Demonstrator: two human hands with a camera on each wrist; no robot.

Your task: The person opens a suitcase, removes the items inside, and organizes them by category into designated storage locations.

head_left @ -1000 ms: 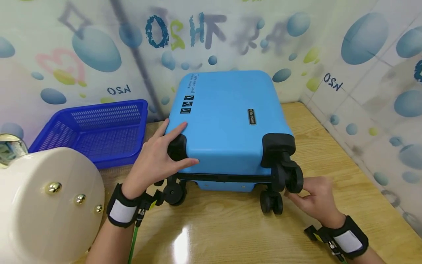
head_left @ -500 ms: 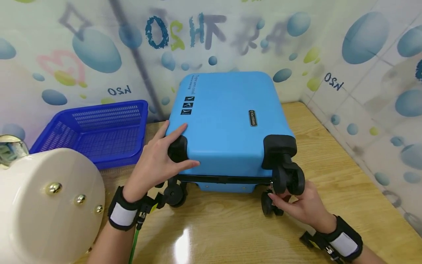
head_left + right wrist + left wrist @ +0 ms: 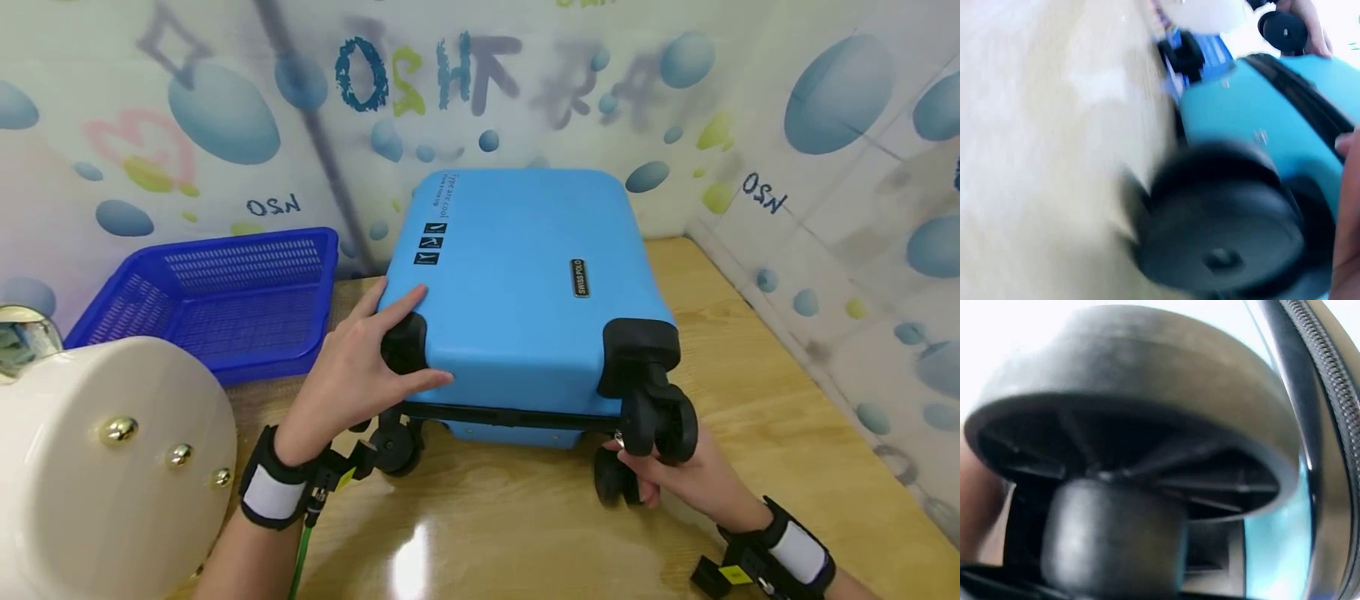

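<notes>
Suitcase [image 3: 525, 292] in bright blue lies flat on our wooden table [image 3: 750, 400], wheels toward us, so the casters are within reach. Our left hand [image 3: 352, 375] spreads over the near-left corner guard, fingers straight, pressing the shell to steady it. Our right hand [image 3: 686, 482] curls its fingers around the lower right caster wheel [image 3: 617, 477], just under the upper one. Behind, a blue basket [image 3: 217, 292] sits beside a cream drum [image 3: 105, 467].

A blue mesh basket [image 3: 225, 292] is sitting at the wooden table's [image 3: 750, 392] back left, and a cream drum [image 3: 105, 467] with 3 brass studs is lying near it.
</notes>
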